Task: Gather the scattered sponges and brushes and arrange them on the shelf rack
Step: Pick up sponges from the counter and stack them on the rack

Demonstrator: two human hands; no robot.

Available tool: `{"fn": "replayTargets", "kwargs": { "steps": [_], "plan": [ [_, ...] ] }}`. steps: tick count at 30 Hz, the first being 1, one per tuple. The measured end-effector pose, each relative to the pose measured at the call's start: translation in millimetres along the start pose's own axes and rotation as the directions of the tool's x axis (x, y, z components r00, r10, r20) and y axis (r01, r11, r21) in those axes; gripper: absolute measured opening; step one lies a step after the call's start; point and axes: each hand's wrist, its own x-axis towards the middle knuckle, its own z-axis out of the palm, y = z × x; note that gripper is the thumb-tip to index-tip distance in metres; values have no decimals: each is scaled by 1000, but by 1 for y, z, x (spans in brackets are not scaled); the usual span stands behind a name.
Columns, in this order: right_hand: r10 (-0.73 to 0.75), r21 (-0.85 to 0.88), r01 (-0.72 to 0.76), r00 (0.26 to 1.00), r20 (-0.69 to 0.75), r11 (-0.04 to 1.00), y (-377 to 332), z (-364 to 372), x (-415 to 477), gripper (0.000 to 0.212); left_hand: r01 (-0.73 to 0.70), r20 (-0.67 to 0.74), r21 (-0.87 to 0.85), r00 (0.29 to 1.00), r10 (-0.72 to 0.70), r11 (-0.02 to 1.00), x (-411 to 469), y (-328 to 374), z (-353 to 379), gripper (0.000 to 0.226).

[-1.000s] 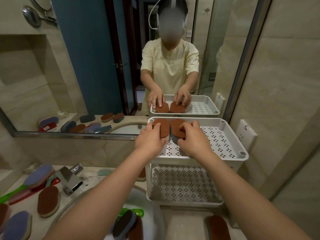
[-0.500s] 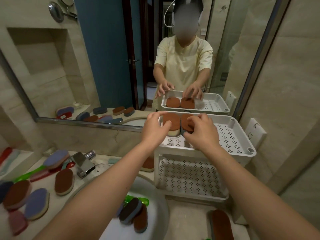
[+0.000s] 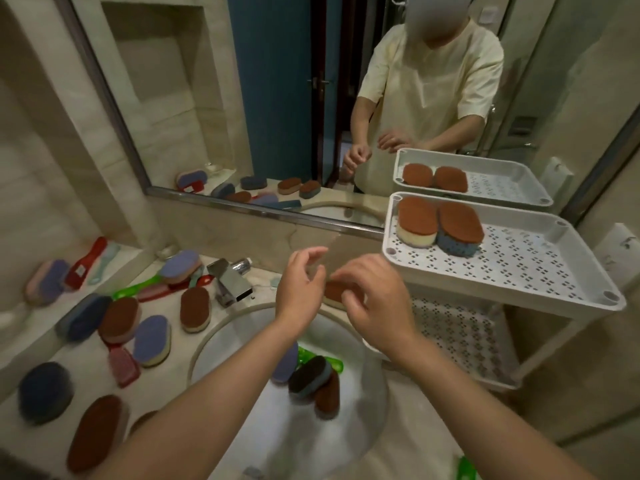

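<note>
White plastic shelf rack (image 3: pixel 460 341) is standing right of the sink (image 3: pixel 204 341), its top tray (image 3: pixel 519 261) holding two brown-topped sponges (image 3: pixel 417 220) side by side in the far-left corner. Loose sponges (image 3: pixel 195 308) and brushes (image 3: pixel 138 289) are lying over the counter (image 3: pixel 173 384) and inside the sink. Left hand (image 3: pixel 299 289) and right hand (image 3: pixel 377 306) are hovering above the sink's far rim, fingers loosely curled, gripping nothing. Probably a hurried grab is risking nudging a counter sponge into the sink
</note>
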Motion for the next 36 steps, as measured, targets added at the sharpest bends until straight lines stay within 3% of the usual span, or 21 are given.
{"fn": "replayTargets", "kwargs": {
  "steps": [4, 8, 10, 13, 15, 18, 25, 32, 36],
  "plan": [
    [111, 17, -115, 980, 164, 993, -1, 43, -22, 25, 87, 53, 44, 995, -90, 995, -13, -59, -16, 39],
    [348, -104, -333, 871, 347, 937, 16, 81, -45, 26, 207, 173, 111, 959, -224, 972, -20, -116, -26, 37],
    [447, -210, -396, 759, 474, 894, 28, 101, -55, 32, 276, 235, 161, 922, -309, 947, -19, -143, -27, 34],
    [545, -336, -444, 524, 655, 831, 45, 134, -70, 46, 355, 332, 246, 843, -423, 902, -16, -177, -29, 24],
    [581, -360, -490, 435, 688, 794, 54, 154, -79, 49, 381, 374, 294, 798, -473, 876, -14, -195, -29, 20],
    [624, -397, -521, 388, 678, 755, 66, 181, -93, 52, 383, 371, 356, 779, -505, 852, -11, -217, -29, 23],
    [687, -459, -578, 265, 676, 675, 91, 232, -117, 75, 384, 362, 502, 720, -592, 775, -13, -254, -23, 59],
    [674, -484, -531, 249, 695, 696, 107, 260, -143, 96, 466, 306, 458, 716, -627, 757, -13, -281, -11, 80],
    [691, -509, -501, 295, 660, 700, 110, 267, -156, 90, 471, 285, 506, 699, -656, 722, -17, -297, -5, 81]
  ]
}}
